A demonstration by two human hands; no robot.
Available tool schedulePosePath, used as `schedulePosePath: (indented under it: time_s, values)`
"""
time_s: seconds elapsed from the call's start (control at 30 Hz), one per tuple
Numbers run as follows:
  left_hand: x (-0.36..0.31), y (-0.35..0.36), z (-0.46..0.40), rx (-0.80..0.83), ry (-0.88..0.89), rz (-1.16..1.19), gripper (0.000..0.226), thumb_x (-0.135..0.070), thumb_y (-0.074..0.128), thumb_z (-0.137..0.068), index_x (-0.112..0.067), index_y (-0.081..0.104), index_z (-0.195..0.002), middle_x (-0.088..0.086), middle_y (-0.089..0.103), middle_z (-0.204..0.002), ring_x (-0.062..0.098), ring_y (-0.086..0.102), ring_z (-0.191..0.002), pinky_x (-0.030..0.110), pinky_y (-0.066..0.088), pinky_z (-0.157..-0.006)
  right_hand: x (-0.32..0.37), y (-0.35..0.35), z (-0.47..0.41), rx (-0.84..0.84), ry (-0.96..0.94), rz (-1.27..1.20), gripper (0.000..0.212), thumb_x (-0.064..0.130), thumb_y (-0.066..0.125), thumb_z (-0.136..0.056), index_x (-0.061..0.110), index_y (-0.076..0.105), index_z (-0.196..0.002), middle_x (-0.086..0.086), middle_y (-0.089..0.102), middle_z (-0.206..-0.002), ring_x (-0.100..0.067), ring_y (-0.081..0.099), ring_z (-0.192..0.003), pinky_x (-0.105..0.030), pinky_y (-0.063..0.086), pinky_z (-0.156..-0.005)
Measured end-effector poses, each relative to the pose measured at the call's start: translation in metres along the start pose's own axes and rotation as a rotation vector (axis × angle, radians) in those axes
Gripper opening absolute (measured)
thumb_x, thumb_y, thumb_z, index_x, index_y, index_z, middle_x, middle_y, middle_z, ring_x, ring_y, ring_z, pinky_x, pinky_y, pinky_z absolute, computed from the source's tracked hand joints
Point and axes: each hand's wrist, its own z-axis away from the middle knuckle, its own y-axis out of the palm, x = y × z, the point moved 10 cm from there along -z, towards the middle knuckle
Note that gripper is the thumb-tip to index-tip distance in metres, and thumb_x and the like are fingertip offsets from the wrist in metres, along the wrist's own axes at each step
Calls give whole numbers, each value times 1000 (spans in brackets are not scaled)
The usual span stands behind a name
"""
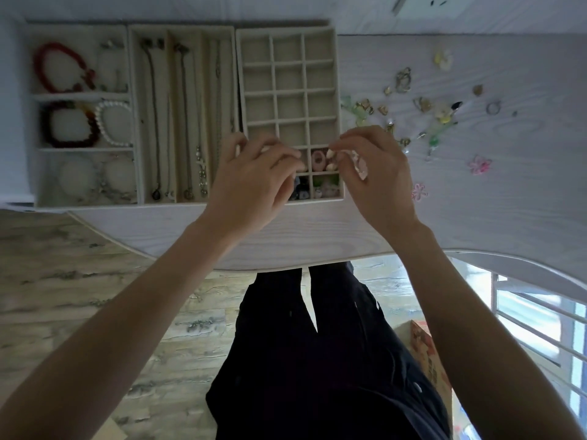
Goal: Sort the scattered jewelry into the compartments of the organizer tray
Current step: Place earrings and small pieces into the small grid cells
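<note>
Both hands hover over the near end of the grid tray [336, 90] on the pale tabletop [317, 236]; the left hand [251, 182] has its fingers curled, and whether they hold anything cannot be told; the right hand [374, 173] pinches a small pale pink piece [360, 165]; loose jewelry [422, 115] lies scattered right of the tray; pink and green pieces fill its nearest compartments.

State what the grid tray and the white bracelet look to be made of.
Grid tray: seemingly velvet-like fabric over a stiff board, matte beige with no shine. White bracelet: round, glossy white beads, probably pearl or imitation; the picture cannot tell which.
</note>
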Motion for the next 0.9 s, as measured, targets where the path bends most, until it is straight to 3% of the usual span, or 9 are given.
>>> schedulePosePath:
  time_s: [0.1, 0.27, 0.43, 0.53, 0.63, 0.8, 0.9]
  values:
    - [-16, 5, -28, 4, -13, 163, 17, -12, 57, -90, -13, 72, -98, -1, 71, -96, 23, 61, -92, 33, 40, -87, -15, -30, -5, -30, 49, 43, 19, 13, 54, -88, 9, 70, -98, -7, 66, -96, -19, 61, -88, -20, 42, -76]
    - [-45, 38, -92, 81, -190, 356, 20, -15, 59, -88, -14, 70, -104, 3, 71, -99, 22, 61, -93, 29, 41, -83, -76, -73, -5, -42, 153, 127, 21, 14, 55, -86, 11, 68, -102, -5, 69, -94, -24, 63, -88, -32, 47, -78]
    - [-74, 102, -110, 422, -167, 103, 35, -27, 63, -85, -20, 61, -119, 5, 61, -119, 29, 49, -116, 39, 32, -97, -126, -65, 15, 122, 169, 267, 28, 15, 69, -78, 11, 67, -105, -13, 61, -107, -33, 54, -99, -39, 46, -84]
    - [-72, 92, -101, 333, -182, 62, 29, -21, 73, -75, -15, 67, -103, 11, 61, -108, 35, 52, -107, 44, 39, -89, -112, -53, 21, 137, 88, 252, 29, 21, 70, -75, 13, 69, -103, -11, 60, -107, -29, 51, -98, -37, 45, -84]
    - [-52, 78, -82, 278, -265, 32, 20, -24, 70, -78, -16, 69, -96, 8, 61, -110, 32, 51, -109, 41, 34, -89, -85, -38, 18, 102, -12, 236, 28, 17, 76, -69, 15, 70, -96, -8, 63, -99, -30, 56, -91, -37, 48, -79]
    - [-40, 73, -62, 268, -236, -17, 28, -31, 62, -77, -20, 68, -102, 2, 61, -116, 28, 47, -110, 38, 27, -87, -63, -1, 10, 160, -153, 300, 23, 24, 81, -65, 17, 69, -83, -2, 64, -88, -26, 56, -82, -30, 40, -71]
    - [-41, 70, -58, 257, -242, 16, 41, -39, 48, -79, -20, 65, -111, 0, 60, -120, 27, 49, -113, 39, 27, -90, -67, -9, 8, 59, -156, 307, 10, 19, 77, -72, 16, 69, -76, -2, 64, -78, -24, 58, -74, -31, 46, -62]
